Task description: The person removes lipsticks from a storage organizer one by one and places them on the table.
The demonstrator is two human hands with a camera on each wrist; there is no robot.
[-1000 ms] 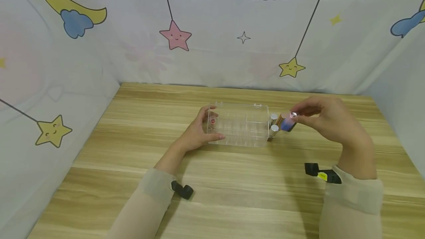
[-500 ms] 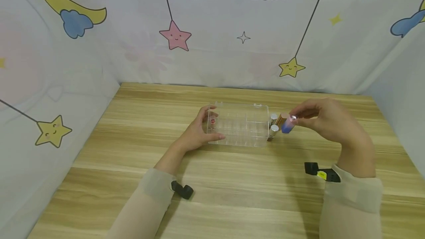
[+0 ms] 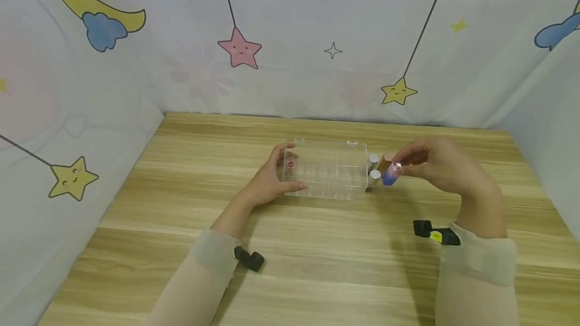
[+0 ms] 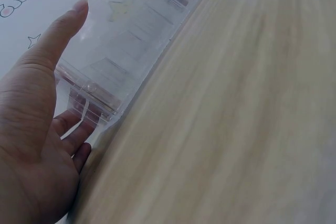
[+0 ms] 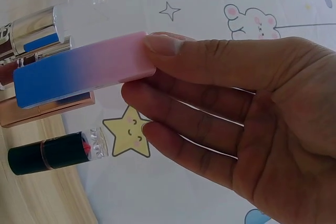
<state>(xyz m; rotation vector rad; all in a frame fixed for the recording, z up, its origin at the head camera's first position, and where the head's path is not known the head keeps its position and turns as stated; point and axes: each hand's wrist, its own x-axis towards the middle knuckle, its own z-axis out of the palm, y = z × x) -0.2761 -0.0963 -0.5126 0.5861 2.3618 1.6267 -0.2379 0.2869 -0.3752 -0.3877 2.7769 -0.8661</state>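
Note:
My left hand [image 3: 270, 180] holds the left end of a clear plastic compartment box [image 3: 323, 192], with the thumb along its near side and the other fingers at the end and far side. One lipstick with a red spot on top [image 3: 290, 166] stands in the box's leftmost part. My right hand [image 3: 446, 167] pinches the top of a pink-to-blue lipstick tube [image 5: 84, 66] between thumb and fingers, tilted in the head view. Beside it, right of the box, stand silver-capped lipsticks [image 3: 374, 176] and a copper-coloured lipstick [image 3: 385, 162]. Whether the held tube touches the table cannot be told.
A black lipstick with a clear top [image 5: 50, 153] stands near the right hand in the right wrist view; the hand hides it in the head view. Behind the wooden table [image 3: 290, 275] hangs a white printed cloth [image 3: 290, 89].
My right hand has moved slightly left and down with the pink-to-blue lipstick, bringing it nearer to the other tubes. The left hand and the box look unmoved.

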